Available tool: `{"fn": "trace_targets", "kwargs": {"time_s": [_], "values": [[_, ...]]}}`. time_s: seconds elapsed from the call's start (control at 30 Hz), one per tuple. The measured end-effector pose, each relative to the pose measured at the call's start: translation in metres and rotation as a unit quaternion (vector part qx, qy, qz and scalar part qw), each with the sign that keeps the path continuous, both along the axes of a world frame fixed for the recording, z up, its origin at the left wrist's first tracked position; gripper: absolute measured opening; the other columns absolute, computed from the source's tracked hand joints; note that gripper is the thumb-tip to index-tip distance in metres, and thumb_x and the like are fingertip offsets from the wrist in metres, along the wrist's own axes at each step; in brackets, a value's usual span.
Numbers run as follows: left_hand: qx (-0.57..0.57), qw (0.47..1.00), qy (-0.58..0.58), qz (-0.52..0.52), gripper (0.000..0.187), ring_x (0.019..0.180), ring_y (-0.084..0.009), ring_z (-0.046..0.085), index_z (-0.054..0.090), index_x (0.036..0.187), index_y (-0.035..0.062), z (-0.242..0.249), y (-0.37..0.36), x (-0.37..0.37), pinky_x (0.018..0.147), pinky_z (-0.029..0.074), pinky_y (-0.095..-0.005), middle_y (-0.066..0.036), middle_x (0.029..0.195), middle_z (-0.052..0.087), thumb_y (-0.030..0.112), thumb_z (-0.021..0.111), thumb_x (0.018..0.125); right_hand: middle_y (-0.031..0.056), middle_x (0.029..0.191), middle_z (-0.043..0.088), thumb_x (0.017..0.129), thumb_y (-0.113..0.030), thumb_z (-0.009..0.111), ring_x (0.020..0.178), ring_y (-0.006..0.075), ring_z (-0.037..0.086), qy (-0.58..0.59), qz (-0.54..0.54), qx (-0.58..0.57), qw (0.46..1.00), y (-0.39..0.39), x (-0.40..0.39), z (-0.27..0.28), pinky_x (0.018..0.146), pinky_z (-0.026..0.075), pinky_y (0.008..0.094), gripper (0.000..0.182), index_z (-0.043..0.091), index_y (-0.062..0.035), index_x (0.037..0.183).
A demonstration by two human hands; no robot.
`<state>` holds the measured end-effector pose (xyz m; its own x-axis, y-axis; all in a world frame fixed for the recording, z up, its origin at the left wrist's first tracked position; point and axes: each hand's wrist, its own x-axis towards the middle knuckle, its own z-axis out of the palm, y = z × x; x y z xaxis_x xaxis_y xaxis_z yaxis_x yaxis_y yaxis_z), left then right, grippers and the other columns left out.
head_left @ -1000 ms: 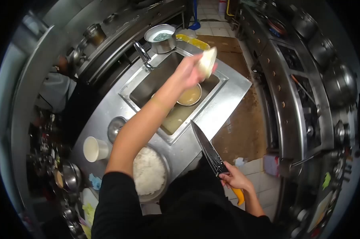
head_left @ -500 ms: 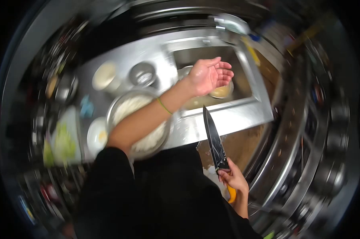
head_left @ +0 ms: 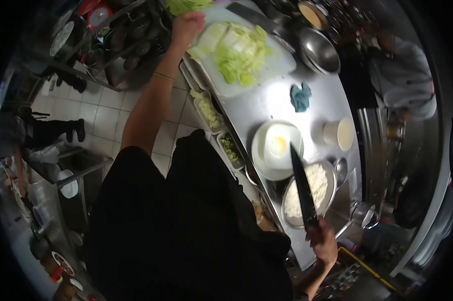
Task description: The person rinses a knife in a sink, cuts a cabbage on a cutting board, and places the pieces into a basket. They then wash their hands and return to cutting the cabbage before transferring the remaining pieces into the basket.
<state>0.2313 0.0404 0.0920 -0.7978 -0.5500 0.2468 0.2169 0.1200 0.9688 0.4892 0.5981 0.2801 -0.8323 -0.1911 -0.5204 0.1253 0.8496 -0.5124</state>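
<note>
Knife (head_left: 301, 188) upright — right hand (head_left: 324, 242) clamped on handle; left hand (head_left: 186, 22) outstretched — fist closed.

**Crowded steel counter, one bare strip**

From the white plate (head_left: 260, 150), bare counter (head_left: 266, 103) opens toward 12 o'clock. The cutting board (head_left: 281, 65) with cabbage (head_left: 239, 52) closes it there. Blue cloth (head_left: 300, 96) lies at 1, cup (head_left: 337, 133) at 3, rice bowl (head_left: 314, 188) at 5 under the knife (head_left: 301, 188).
</note>
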Motion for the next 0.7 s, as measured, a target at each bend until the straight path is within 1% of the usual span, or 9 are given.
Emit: {"fn": "trace_targets", "kwargs": {"time_s": [0.03, 0.13, 0.2, 0.23, 0.33, 0.43, 0.53, 0.6, 0.7], "values": [[0.007, 1.000, 0.000, 0.010, 0.020, 0.067, -0.0127, 0.062, 0.067, 0.087, -0.0008, -0.035, -0.026, -0.009, 0.059, 0.049, -0.0259, -0.008, 0.072, 0.065, -0.003, 0.051, 0.075, 0.0052, 0.056, 0.054, 0.089, -0.012, 0.054, 0.047, 0.0111, 0.050, 0.035, 0.064, 0.058, 0.996, -0.045, -0.034, 0.020, 0.044, 0.039, 0.0272, 0.015, 0.054, -0.0003, 0.098], [0.056, 0.986, -0.084, -0.134, 0.018, 0.069, -0.0189, 0.064, 0.068, 0.084, -0.0006, -0.119, -0.061, -0.033, 0.063, 0.050, -0.0311, -0.011, 0.071, 0.066, 0.007, 0.054, 0.076, 0.0070, 0.058, 0.055, 0.090, -0.018, 0.051, 0.049, 0.0149, 0.051, 0.034, 0.147, 0.113, 0.982, -0.087, -0.110, 0.004, 0.047, 0.039, 0.0289, 0.027, 0.052, 0.0026, 0.106], [-0.120, 0.983, -0.126, -0.049, 0.023, 0.074, -0.0292, 0.063, 0.067, 0.086, 0.0008, -0.130, -0.040, -0.049, 0.069, 0.049, -0.0357, -0.016, 0.078, 0.067, 0.016, 0.053, 0.076, 0.0060, 0.061, 0.056, 0.089, -0.018, 0.051, 0.048, 0.0120, 0.051, -0.072, 0.091, 0.035, 0.993, -0.156, -0.151, 0.010, 0.042, 0.040, 0.0253, 0.030, 0.050, 0.0029, 0.110], [-0.106, 0.984, -0.131, -0.054, 0.023, 0.074, -0.0292, 0.063, 0.067, 0.086, 0.0008, -0.134, -0.047, -0.052, 0.069, 0.049, -0.0357, -0.016, 0.078, 0.067, 0.016, 0.053, 0.076, 0.0059, 0.063, 0.057, 0.089, -0.018, 0.051, 0.046, 0.0108, 0.051, -0.149, 0.045, -0.002, 0.988, -0.197, -0.175, 0.001, 0.040, 0.040, 0.0231, 0.031, 0.048, 0.0016, 0.114], [-0.159, 0.967, -0.162, -0.114, 0.026, 0.080, -0.0357, 0.061, 0.067, 0.088, 0.0019, -0.099, -0.030, -0.044, 0.074, 0.047, -0.0379, -0.018, 0.083, 0.065, 0.020, 0.051, 0.078, 0.0077, 0.063, 0.056, 0.089, -0.015, 0.052, 0.045, 0.0096, 0.050, -0.234, 0.016, -0.066, 0.970, -0.248, -0.228, -0.015, 0.037, 0.038, 0.0219, 0.033, 0.045, -0.0003, 0.117], [-0.066, 0.971, -0.191, -0.132, 0.027, 0.081, -0.0347, 0.062, 0.066, 0.091, 0.0021, -0.085, -0.027, -0.043, 0.073, 0.047, -0.0380, -0.020, 0.084, 0.065, 0.018, 0.048, 0.080, 0.0073, 0.087, 0.056, 0.087, -0.011, 0.054, 0.056, 0.0150, 0.056, -0.252, -0.030, 0.007, 0.967, -0.294, -0.270, -0.013, 0.040, 0.039, 0.0251, 0.043, 0.039, -0.0043, 0.127], [-0.027, 0.963, -0.206, -0.170, 0.033, 0.087, -0.0344, 0.061, 0.063, 0.104, 0.0000, -0.073, -0.019, -0.041, 0.078, 0.046, -0.0382, -0.022, 0.093, 0.064, 0.018, 0.049, 0.080, 0.0076, 0.090, 0.055, 0.088, -0.011, 0.054, 0.056, 0.0152, 0.056, -0.281, 0.008, 0.041, 0.959, -0.324, -0.296, -0.007, 0.041, 0.040, 0.0251, 0.046, 0.038, -0.0062, 0.131], [-0.051, 0.980, -0.177, -0.069, 0.047, 0.095, -0.0347, 0.058, 0.053, 0.118, -0.0026, -0.061, -0.001, -0.034, 0.085, 0.045, -0.0378, -0.025, 0.107, 0.059, 0.022, 0.053, 0.078, 0.0066, 0.088, 0.055, 0.088, -0.012, 0.055, 0.056, 0.0144, 0.056, -0.295, 0.018, 0.022, 0.955, -0.324, -0.311, -0.013, 0.041, 0.040, 0.0246, 0.042, 0.040, -0.0061, 0.127], [-0.154, 0.968, -0.187, -0.071, 0.065, 0.105, -0.0380, 0.051, 0.037, 0.131, -0.0026, -0.064, 0.009, -0.038, 0.091, 0.041, -0.0405, -0.026, 0.118, 0.052, 0.026, 0.058, 0.076, 0.0041, 0.083, 0.054, 0.087, -0.013, 0.057, 0.057, 0.0124, 0.055, -0.314, 0.045, 0.007, 0.948, -0.336, -0.322, -0.012, 0.041, 0.040, 0.0235, 0.032, 0.046, -0.0061, 0.117]]}}
